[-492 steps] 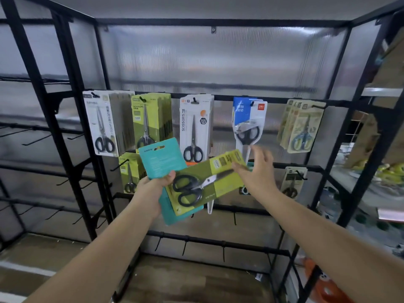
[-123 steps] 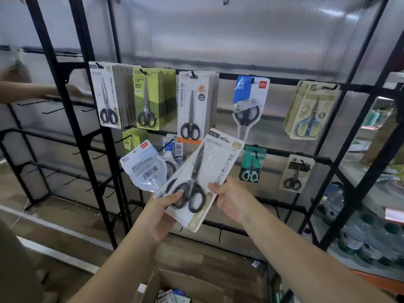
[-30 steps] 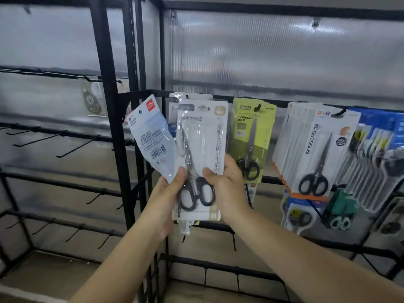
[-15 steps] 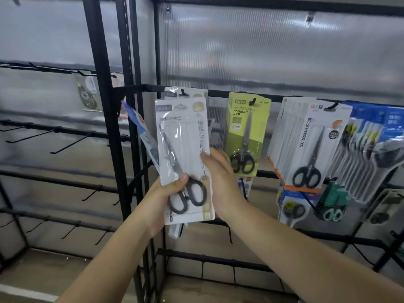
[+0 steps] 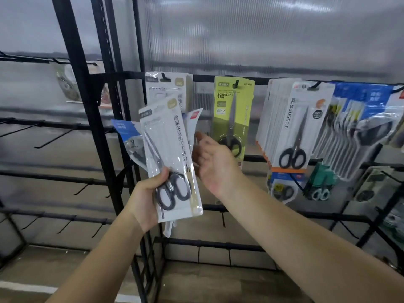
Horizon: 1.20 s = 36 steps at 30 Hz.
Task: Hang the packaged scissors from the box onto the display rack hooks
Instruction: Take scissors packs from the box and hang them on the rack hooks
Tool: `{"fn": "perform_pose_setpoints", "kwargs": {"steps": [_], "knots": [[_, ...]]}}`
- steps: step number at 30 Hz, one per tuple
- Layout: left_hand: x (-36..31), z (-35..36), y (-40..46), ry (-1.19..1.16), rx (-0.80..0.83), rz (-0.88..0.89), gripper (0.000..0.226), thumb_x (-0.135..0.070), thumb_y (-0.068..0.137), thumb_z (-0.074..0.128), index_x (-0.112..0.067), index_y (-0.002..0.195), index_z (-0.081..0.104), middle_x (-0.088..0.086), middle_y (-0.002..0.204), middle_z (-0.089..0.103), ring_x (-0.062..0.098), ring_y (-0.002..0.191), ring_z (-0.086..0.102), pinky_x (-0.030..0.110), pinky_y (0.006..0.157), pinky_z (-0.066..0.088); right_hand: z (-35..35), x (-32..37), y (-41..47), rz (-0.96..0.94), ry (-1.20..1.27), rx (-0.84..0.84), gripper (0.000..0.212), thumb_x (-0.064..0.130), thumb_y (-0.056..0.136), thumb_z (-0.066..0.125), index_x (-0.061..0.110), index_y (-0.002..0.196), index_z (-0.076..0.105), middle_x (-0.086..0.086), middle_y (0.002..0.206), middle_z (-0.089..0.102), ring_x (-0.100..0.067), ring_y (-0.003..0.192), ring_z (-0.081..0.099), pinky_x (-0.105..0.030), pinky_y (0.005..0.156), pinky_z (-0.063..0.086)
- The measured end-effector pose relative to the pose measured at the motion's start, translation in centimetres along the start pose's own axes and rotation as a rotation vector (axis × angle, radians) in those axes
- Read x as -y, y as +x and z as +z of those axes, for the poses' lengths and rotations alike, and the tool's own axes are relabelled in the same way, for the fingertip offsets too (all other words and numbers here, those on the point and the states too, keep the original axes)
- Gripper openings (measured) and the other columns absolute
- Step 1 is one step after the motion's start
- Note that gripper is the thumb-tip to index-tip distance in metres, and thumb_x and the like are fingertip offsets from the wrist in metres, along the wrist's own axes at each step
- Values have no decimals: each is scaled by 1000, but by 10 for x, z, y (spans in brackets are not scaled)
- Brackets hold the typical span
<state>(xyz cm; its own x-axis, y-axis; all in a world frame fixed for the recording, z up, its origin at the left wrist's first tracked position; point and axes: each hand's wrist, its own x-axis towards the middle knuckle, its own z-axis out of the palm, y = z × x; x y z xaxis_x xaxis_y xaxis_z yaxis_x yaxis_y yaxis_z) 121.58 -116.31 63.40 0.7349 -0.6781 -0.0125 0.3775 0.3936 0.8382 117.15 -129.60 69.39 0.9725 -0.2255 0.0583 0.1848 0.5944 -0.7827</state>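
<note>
1. Left hand [image 5: 145, 199], lower centre of frame — thumb on front, fingers curled behind, grips white scissors pack [image 5: 169, 158] near its bottom end, over the black handles.
2. That pack is tilted, top leaning to frame left, held in front of the rack [image 5: 72, 62]; not on a hook.
3. Behind it in same hand: a blue-topped pack [image 5: 126, 133] poking out to frame left, plus another white pack w/ red tag [image 5: 193, 119] at its right edge.
4. Right hand [image 5: 215, 164], centre frame, palm toward camera, fingers loosely bent, holds nothing — just beside the pack's right edge; touching or not, can't tell.
5. Matching white pack [image 5: 167, 90] hangs on a hook at upper centre, directly above the held one.
6. To frame right on the same rail: green pack [image 5: 232, 114], then a stack of white/orange packs [image 5: 295, 127], then blue packs [image 5: 360, 119] at far right.
7. Lower right: small teal pack [image 5: 321, 182] on a lower rail.
</note>
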Motion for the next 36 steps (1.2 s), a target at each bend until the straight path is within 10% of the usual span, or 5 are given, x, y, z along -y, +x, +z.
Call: {"fn": "perform_pose_setpoints", "kwargs": {"steps": [6, 9, 17, 21, 36], "knots": [[15, 4, 1, 119, -43, -14, 10, -20, 60, 73, -10, 58, 74, 3, 64, 68, 17, 63, 66, 30, 69, 51, -19, -5, -4, 101, -87, 32, 37, 36, 98, 37, 11, 103, 64, -8, 89, 69, -23, 84, 64, -34, 75, 50], [20, 0, 4, 58, -32, -10, 56, -28, 24, 93, -11, 74, 77, 6, 77, 72, 19, 70, 70, 26, 57, 55, -23, -3, -6, 103, -48, 5, 56, 59, 92, 29, 17, 104, 64, -6, 94, 71, -22, 86, 66, -37, 79, 50], [34, -18, 11, 83, -99, -18, 92, -38, 28, 94, 2, 104, 62, 12, 75, 67, 26, 56, 65, 32, 43, 51, -47, -22, 10, -5, -184, -228, 16, 11, 97, 45, 10, 105, 58, -14, 109, 64, -29, 97, 60, -54, 97, 42], [55, -36, 6, 43, -223, -29, 18, -16, 84, 59, 1, 84, 65, 9, 59, 62, 11, 39, 53, 12, 40, 42, -78, -39, 12, -7, -389, -453, 15, 12, 97, 47, 17, 97, 62, -12, 110, 66, -30, 102, 62, -44, 94, 48], [104, -63, -3, 67, -384, -320, 18, -10, 88, 52, 3, 100, 56, 15, 79, 50, 9, 29, 45, 11, 33, 35, -165, -65, -8, -25, -672, -858, 21, 4, 93, 51, -3, 109, 62, -17, 108, 65, -24, 93, 60, -27, 76, 46]]}}
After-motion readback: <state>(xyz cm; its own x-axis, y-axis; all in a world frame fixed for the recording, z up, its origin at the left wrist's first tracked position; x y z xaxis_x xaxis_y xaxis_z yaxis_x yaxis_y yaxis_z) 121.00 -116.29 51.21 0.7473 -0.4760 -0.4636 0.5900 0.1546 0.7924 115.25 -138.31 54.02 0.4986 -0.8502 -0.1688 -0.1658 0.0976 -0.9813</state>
